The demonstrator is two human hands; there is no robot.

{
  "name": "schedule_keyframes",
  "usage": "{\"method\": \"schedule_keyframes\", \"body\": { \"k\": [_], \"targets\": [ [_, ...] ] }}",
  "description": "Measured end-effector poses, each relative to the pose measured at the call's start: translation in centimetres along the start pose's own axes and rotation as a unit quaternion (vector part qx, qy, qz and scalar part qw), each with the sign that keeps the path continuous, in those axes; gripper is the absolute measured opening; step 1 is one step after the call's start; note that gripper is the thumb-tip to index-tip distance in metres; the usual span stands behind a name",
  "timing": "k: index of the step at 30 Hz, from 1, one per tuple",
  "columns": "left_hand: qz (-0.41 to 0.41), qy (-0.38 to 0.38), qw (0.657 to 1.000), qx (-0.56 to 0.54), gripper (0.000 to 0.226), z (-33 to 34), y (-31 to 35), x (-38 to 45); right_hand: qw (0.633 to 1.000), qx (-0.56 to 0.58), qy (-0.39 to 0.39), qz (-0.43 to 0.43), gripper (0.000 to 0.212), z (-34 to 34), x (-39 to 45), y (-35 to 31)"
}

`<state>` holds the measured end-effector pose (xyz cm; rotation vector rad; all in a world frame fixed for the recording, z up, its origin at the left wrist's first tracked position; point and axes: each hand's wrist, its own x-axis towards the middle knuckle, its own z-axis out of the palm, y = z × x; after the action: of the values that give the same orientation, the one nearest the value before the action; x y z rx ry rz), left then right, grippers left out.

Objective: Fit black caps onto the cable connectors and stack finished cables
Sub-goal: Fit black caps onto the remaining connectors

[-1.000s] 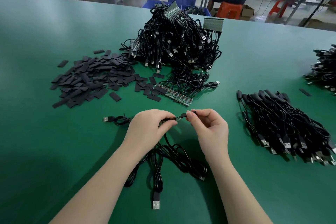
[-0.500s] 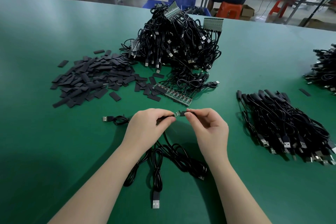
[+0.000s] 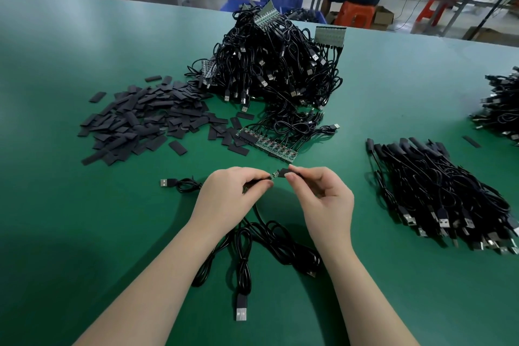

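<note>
My left hand (image 3: pixel 233 194) pinches the end of a black cable whose small green connector board (image 3: pixel 274 175) sticks out past the fingertips. My right hand (image 3: pixel 323 196) pinches a black cap (image 3: pixel 284 172) right at that board's tip. The cable (image 3: pixel 269 236) hangs down from my left hand and lies looped on the green table (image 3: pixel 84 233), with a USB plug (image 3: pixel 241 307) near the front. Flat black caps lie in a loose pile (image 3: pixel 140 121) at the left. A stack of capped cables (image 3: pixel 443 196) lies at the right.
A tall heap of uncapped cables (image 3: pixel 275 70) sits at the back centre, with a strip of joined green boards (image 3: pixel 266 146) in front. Another USB plug (image 3: pixel 165 182) lies left of my hands. More cables (image 3: pixel 502 104) are at the far right. A person sits beyond the table.
Both hands have lifted slightly and drifted back from me. The cap stays at the tip of the connector board, with little visible change in how far it is on.
</note>
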<state>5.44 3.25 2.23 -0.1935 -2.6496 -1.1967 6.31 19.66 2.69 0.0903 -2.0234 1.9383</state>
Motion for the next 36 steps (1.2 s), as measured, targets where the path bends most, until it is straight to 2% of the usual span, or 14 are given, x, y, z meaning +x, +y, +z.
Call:
{"method": "schedule_keyframes", "body": {
  "k": [9,14,23,31,36],
  "targets": [
    [0.041,0.003,0.999,0.004,0.017,0.08,-0.26,-0.04,1.0,0.0,-0.004,-0.005,0.029,-0.25,0.11,-0.08],
    [0.061,0.004,0.998,0.003,0.017,-0.08,-0.37,0.13,1.0,0.012,-0.006,0.021,0.032,-0.56,0.45,-0.15],
    [0.063,0.008,0.998,0.0,0.017,0.0,-0.4,0.06,0.997,0.05,-0.013,0.065,0.016,-0.69,0.7,-0.26],
    [0.076,0.005,0.997,0.029,0.022,-0.02,-0.1,0.01,0.999,0.037,-0.02,0.012,0.028,-0.52,0.27,-0.26],
    [0.075,0.009,0.997,0.024,0.02,-0.08,-0.16,-0.01,0.999,0.049,-0.018,0.008,0.032,-0.58,0.31,-0.31]
  ]
}}
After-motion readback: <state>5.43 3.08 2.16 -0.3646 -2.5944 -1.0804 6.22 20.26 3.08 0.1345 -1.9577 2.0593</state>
